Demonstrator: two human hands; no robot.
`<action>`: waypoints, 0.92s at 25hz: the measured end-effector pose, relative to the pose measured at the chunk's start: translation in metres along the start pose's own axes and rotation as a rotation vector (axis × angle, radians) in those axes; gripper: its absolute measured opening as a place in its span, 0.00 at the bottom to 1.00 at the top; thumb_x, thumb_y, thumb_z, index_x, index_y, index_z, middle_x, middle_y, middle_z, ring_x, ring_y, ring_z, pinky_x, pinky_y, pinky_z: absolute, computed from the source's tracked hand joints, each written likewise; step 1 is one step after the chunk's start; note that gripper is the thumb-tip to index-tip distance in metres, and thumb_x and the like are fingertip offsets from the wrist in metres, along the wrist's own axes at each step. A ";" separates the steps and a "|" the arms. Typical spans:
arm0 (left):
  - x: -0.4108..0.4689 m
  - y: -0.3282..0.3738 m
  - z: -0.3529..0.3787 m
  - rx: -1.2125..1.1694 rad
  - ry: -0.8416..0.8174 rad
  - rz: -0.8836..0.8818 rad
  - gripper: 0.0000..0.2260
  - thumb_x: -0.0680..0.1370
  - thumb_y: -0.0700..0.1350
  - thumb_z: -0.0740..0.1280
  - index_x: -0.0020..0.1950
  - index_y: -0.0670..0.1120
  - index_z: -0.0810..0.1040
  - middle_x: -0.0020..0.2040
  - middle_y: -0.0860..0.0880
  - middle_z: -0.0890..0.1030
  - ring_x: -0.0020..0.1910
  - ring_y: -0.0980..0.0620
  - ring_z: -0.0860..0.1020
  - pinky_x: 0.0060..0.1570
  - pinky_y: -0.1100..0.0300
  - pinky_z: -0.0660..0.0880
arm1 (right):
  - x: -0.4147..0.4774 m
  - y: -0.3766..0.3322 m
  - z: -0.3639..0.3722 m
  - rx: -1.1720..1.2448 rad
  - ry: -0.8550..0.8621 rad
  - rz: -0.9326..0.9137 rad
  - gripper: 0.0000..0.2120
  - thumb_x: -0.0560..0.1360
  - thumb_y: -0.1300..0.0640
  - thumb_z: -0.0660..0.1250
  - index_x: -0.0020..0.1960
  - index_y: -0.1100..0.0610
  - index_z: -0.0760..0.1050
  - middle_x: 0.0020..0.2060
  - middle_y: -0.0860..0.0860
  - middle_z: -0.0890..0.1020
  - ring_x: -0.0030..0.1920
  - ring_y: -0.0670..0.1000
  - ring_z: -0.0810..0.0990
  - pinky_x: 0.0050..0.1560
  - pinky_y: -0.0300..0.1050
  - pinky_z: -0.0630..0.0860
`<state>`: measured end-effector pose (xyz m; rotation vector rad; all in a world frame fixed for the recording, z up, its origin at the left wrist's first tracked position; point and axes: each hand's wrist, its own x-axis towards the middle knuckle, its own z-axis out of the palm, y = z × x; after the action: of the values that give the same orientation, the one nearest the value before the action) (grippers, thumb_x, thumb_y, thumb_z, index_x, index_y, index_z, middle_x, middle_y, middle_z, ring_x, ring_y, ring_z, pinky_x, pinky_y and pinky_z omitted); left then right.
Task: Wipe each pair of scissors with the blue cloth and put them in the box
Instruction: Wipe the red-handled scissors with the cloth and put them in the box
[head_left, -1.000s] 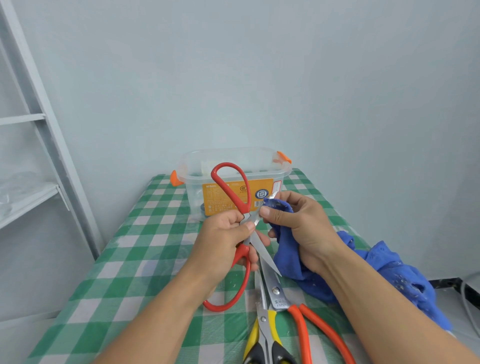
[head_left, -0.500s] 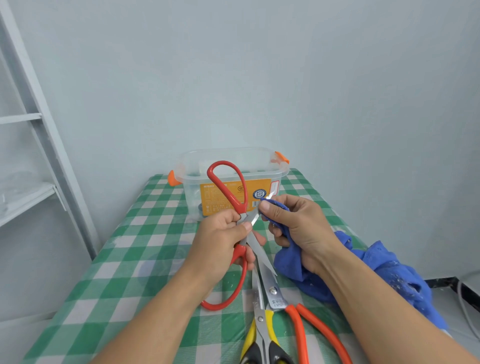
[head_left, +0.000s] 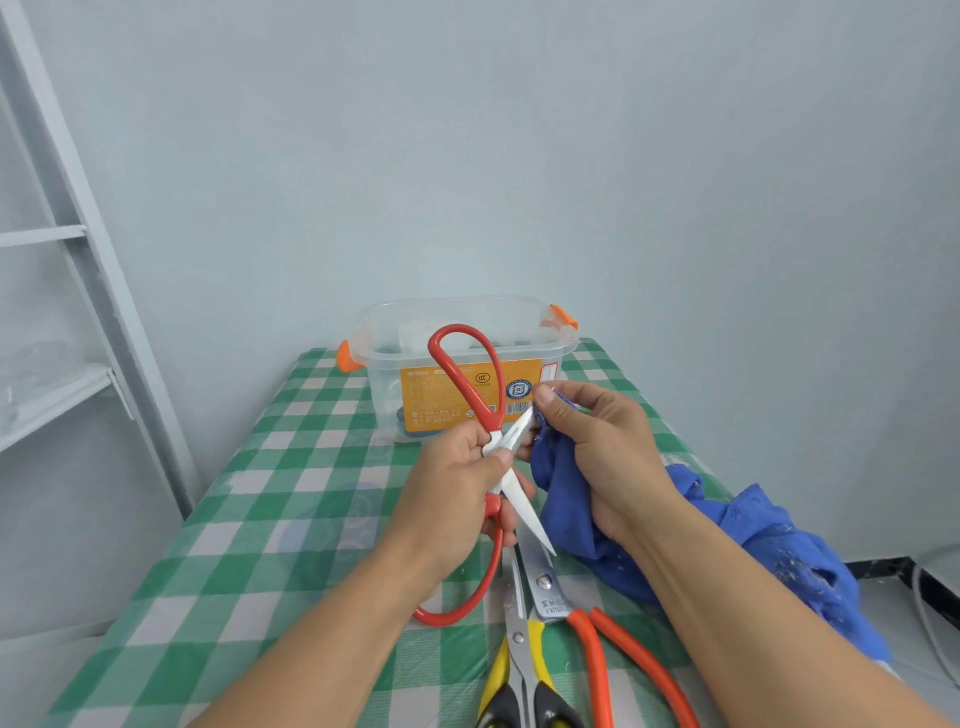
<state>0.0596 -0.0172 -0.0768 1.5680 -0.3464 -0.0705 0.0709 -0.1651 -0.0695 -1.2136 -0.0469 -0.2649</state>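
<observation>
Red-handled steel scissors (head_left: 491, 439) mid-wipe, blades apart, held above counter (head_left: 260, 519) before clear plastic box (head_left: 395, 332). My L hand (head_left: 452, 499) fingers grip pivot; R hand (head_left: 602, 457) fingers pinch crumpled blue cloth (head_left: 566, 519) on upper blade. Yellow-black pair (head_left: 519, 654) & orange-handled pair (head_left: 597, 660) prob. left to do; box contents unclear.

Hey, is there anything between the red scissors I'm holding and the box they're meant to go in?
Nothing visible does. The box stands lidless just beyond the red scissors, its near rim unobstructed. Only the right hand, pinching the blue cloth on the upper blade, has a hold on them besides the left hand.
</observation>
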 end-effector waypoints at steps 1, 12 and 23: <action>0.001 0.000 0.000 0.012 0.000 0.001 0.06 0.84 0.36 0.59 0.53 0.40 0.76 0.33 0.40 0.78 0.25 0.45 0.73 0.30 0.52 0.75 | 0.000 0.001 0.001 -0.003 0.000 0.001 0.11 0.78 0.59 0.70 0.48 0.69 0.78 0.38 0.66 0.81 0.39 0.61 0.81 0.42 0.51 0.82; 0.000 0.001 0.001 -0.007 0.005 -0.023 0.05 0.84 0.36 0.59 0.52 0.37 0.74 0.43 0.33 0.82 0.24 0.46 0.73 0.27 0.54 0.75 | 0.000 -0.006 -0.006 0.031 0.155 -0.028 0.12 0.81 0.53 0.66 0.43 0.59 0.76 0.36 0.56 0.84 0.38 0.55 0.84 0.45 0.54 0.84; 0.001 0.002 -0.004 -0.041 0.046 -0.013 0.04 0.83 0.35 0.60 0.51 0.37 0.73 0.33 0.43 0.81 0.23 0.45 0.73 0.29 0.53 0.76 | -0.006 -0.003 0.000 -0.122 0.005 -0.027 0.14 0.66 0.60 0.79 0.43 0.58 0.75 0.31 0.53 0.83 0.29 0.48 0.80 0.33 0.42 0.76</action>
<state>0.0615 -0.0134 -0.0745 1.5288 -0.2963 -0.0514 0.0640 -0.1646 -0.0681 -1.3345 -0.0432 -0.2974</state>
